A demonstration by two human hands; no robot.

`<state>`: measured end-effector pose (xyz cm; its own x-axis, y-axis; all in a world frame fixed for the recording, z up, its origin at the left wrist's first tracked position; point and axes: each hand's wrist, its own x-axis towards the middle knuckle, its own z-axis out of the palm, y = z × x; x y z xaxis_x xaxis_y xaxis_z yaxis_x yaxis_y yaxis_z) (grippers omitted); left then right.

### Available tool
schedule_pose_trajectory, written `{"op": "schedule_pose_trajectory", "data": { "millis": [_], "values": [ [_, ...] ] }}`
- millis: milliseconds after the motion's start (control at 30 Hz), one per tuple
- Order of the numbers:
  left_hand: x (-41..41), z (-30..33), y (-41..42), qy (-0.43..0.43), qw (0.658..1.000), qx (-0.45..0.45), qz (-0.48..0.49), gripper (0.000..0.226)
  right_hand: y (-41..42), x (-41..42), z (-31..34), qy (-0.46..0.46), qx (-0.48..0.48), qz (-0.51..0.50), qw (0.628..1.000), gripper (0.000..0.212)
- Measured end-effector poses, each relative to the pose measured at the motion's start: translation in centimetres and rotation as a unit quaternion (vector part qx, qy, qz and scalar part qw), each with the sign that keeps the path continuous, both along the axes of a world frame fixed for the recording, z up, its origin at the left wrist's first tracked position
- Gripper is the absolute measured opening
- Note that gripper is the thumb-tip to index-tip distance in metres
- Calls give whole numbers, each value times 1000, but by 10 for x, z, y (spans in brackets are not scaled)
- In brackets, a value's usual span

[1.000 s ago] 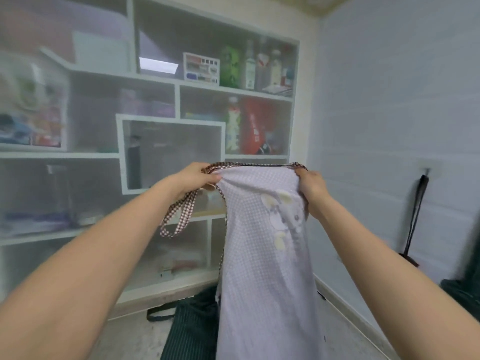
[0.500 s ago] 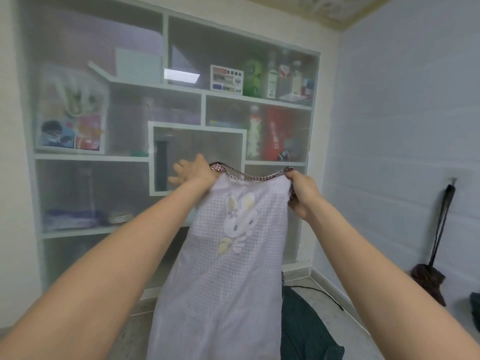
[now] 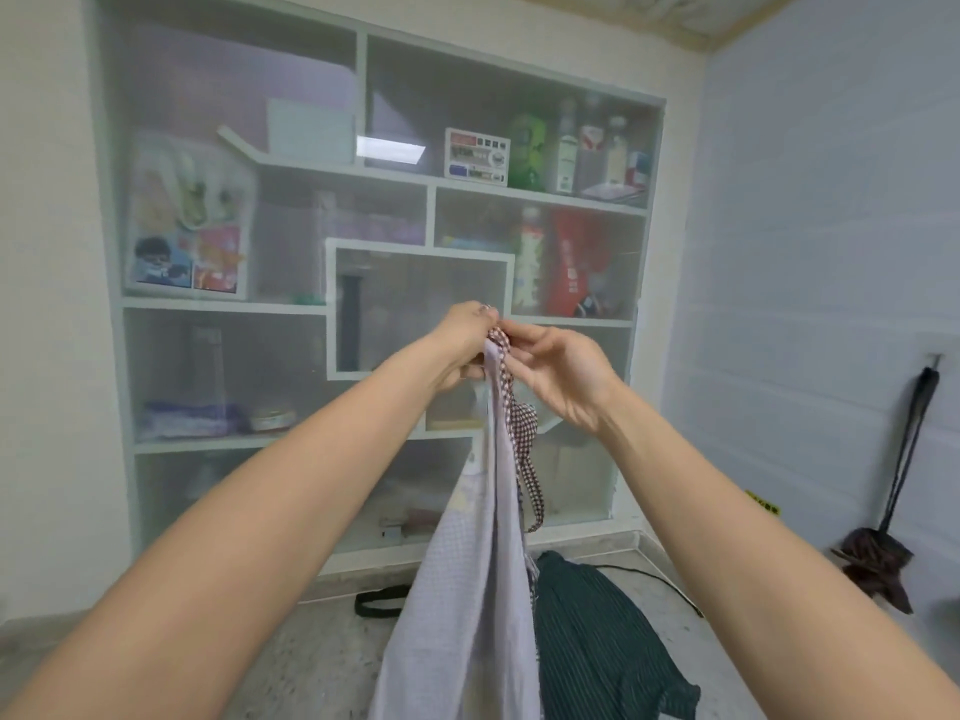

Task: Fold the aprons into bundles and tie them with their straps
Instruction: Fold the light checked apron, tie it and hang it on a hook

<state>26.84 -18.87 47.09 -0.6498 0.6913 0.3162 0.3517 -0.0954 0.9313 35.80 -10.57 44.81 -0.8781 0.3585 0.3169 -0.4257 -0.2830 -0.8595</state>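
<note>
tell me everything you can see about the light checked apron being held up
The light checked apron looks like thin pale lilac cotton in a fine check. It hangs folded lengthwise in a narrow drape. Its brown-checked strap dangles at the right side. The left hand grips the gathered top; the right hand meets it there.

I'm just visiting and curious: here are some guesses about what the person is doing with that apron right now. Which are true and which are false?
1. Both hands meet at the top of the pale apron. True.
2. The apron lies flat on the floor. False: it hangs down from the left hand and right hand.
3. A checked strap dangles beside the apron. True.
4. A dark garment lies on the floor below. True.
5. The apron is already tied into a bundle. False: it hangs loose, folded lengthwise.
6. The umbrella lies on a shelf. False: it hangs against the right wall.
</note>
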Motion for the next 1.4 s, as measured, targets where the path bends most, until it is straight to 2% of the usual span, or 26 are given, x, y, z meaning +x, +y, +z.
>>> {"op": "schedule_pose_trajectory", "data": {
  "millis": [33, 67, 100, 133, 167, 233, 267, 367, 433, 500, 567, 600, 667, 733, 767, 833, 900, 967, 1133, 1300, 1400],
  "values": [
    [-1, 0, -3, -12, 999, 32, -8, 28, 5, 3, -4, -25, 41, -87, 995, 41],
    [-1, 2, -7, -16, 998, 58, -15, 28, 11, 5, -9, -71, 114, -186, 973, 39],
    [0, 4, -13, -13, 997, 71, -25, 28, 16, 8, -16, -126, 193, -240, 943, 41],
    [-1, 7, -19, -13, 996, 82, -36, 28, 21, 9, -23, -185, 247, -234, 922, 47],
    [0, 8, -25, -16, 994, 93, -46, 27, 22, 11, -29, -237, 265, -185, 916, 53],
    [3, 14, -38, -31, 991, 112, -59, 27, 18, 12, -41, -305, 251, -67, 916, 54],
    [5, 15, -43, -35, 991, 119, -56, 28, 14, 13, -45, -309, 235, -11, 921, 52],
    [3, 15, -61, -21, 993, 120, 3, 27, 5, 12, -46, -225, 126, 134, 957, 63],
    [-3, 10, -73, -16, 992, 123, 36, 24, -4, 13, -40, -184, 122, 185, 958, 49],
    [-14, 6, -86, 15, 988, 119, 94, 22, -16, 12, -32, -166, 166, 148, 961, 24],
    [-28, 2, -105, 131, 968, 58, 208, 22, -22, 7, -27, -161, 219, 43, 961, 5],
    [-34, -2, -117, 206, 943, 11, 263, 22, -24, 4, -26, -154, 230, -10, 961, 6],
    [-42, -13, -141, 322, 894, -67, 304, 23, -24, -6, -24, -138, 231, -98, 958, 16],
    [-47, -24, -160, 368, 871, -97, 311, 22, -32, -18, -25, -133, 267, -169, 939, 23],
    [-49, -28, -167, 368, 869, -94, 316, 21, -36, -24, -26, -130, 293, -199, 926, 25],
    [-55, -34, -181, 326, 894, -82, 297, 16, -48, -33, -29, -113, 322, -222, 914, 23],
    [-65, -38, -197, 253, 932, -90, 243, 24, -57, -38, -31, -69, 334, -222, 913, 29],
    [-78, -43, -210, 230, 948, -99, 196, 33, -62, -41, -33, -23, 342, -214, 915, 34],
    [-112, -55, -231, 292, 919, -114, 237, 55, -84, -73, -46, -10, 385, -171, 907, 24],
    [-157, -81, -250, 185, 923, -75, 328, 46, -110, -130, -63, -46, 389, -128, 911, 34],
    [-188, -93, -264, 135, 933, -98, 318, 44, -119, -159, -72, -87, 356, -112, 924, 31]
  ]
}}
